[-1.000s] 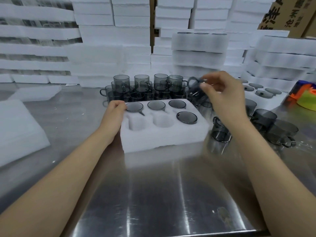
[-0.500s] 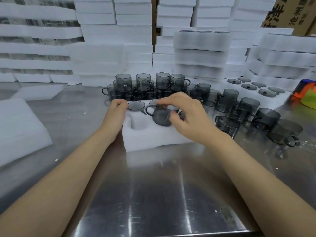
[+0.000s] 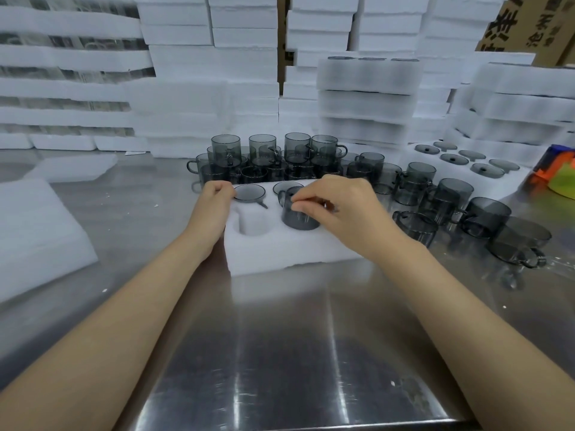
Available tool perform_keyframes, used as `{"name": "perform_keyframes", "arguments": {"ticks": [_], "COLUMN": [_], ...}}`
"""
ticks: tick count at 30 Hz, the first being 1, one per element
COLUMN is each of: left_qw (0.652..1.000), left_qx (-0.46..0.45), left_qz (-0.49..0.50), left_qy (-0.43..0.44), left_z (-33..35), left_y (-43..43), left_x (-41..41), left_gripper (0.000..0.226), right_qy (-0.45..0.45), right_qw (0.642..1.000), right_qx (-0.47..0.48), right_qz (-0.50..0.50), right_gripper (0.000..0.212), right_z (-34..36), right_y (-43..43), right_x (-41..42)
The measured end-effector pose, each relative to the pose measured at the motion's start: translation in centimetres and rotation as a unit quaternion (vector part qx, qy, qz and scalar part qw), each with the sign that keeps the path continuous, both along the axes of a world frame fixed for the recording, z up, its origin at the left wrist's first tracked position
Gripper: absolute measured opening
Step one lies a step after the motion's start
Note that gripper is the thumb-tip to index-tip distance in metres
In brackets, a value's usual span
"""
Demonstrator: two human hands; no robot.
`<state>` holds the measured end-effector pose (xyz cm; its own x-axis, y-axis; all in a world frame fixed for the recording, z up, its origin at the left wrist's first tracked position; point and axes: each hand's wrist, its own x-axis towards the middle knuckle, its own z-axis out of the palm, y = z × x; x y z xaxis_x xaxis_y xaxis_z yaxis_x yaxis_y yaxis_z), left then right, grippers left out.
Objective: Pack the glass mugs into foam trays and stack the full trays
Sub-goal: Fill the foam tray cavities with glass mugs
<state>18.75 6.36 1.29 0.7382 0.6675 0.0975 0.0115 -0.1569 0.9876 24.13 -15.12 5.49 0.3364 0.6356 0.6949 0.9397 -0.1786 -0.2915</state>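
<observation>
A white foam tray (image 3: pixel 280 253) lies on the steel table in front of me. My right hand (image 3: pixel 345 209) grips a smoky glass mug (image 3: pixel 298 216) by its rim, with the mug's base partly sunk into the tray's front middle pocket. My left hand (image 3: pixel 214 203) holds the tray's left end, fingers curled over its top edge. A seated mug (image 3: pixel 249 192) shows its rim in the back left pocket. The front left pocket (image 3: pixel 253 223) is bare. My right hand hides the tray's right pockets.
Several loose mugs (image 3: pixel 273 160) stand stacked behind the tray, more (image 3: pixel 485 209) to its right. A filled tray (image 3: pixel 466 160) lies at right rear. Foam tray stacks (image 3: pixel 370 98) line the back. Foam sheets (image 3: pixel 34 231) lie at left. Steel table (image 3: pixel 280 353) stretches toward me.
My right hand picked a mug from the group behind the tray, carried it over the tray and lowered it into the front middle pocket. My left hand stayed on the tray's left end.
</observation>
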Motion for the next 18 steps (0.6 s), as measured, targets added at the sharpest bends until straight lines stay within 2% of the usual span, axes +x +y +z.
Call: {"name": "perform_keyframes", "arguments": {"ticks": [2,5,7,10,12,14,16,18], "left_qw": [1.000,1.000,1.000,1.000,1.000,1.000,1.000,1.000], "left_qx": [0.001,0.002,0.003,0.003,0.001,0.002,0.006,0.007], "left_qz": [0.000,-0.001,-0.001,0.004,0.004,0.001,-0.001,-0.001], "left_qy": [-0.001,-0.003,-0.004,-0.004,-0.006,-0.009,-0.010,-0.007], "left_z": [0.01,0.02,0.06,0.14,0.16,0.14,0.07,0.05], "left_y": [0.01,-0.02,-0.05,-0.11,-0.10,-0.11,-0.16,-0.16], "left_x": [0.00,0.01,-0.01,-0.06,-0.12,-0.12,-0.12,-0.10], "left_gripper": [0.006,0.007,0.007,0.008,0.007,0.006,0.008,0.011], "right_qy": [-0.022,-0.010,-0.015,0.031,0.035,0.040,0.051,0.076], "right_qw": [1.000,1.000,0.999,0.983,0.959,0.934,0.925,0.939], "right_qx": [0.001,-0.008,-0.042,-0.178,-0.282,-0.355,-0.375,-0.336], "right_qz": [0.003,0.002,-0.017,-0.007,-0.018,-0.030,-0.031,-0.022], "right_gripper": [0.009,0.010,0.022,0.041,0.046,0.061,0.079,0.073], "right_z": [-0.34,-0.42,-0.52,-0.67,-0.78,-0.72,-0.54,-0.23], "right_y": [0.49,0.42,0.35,0.47,0.53,0.45,0.30,0.07], "right_x": [-0.38,-0.47,-0.41,-0.60,-0.40,-0.21,-0.38,-0.66]}}
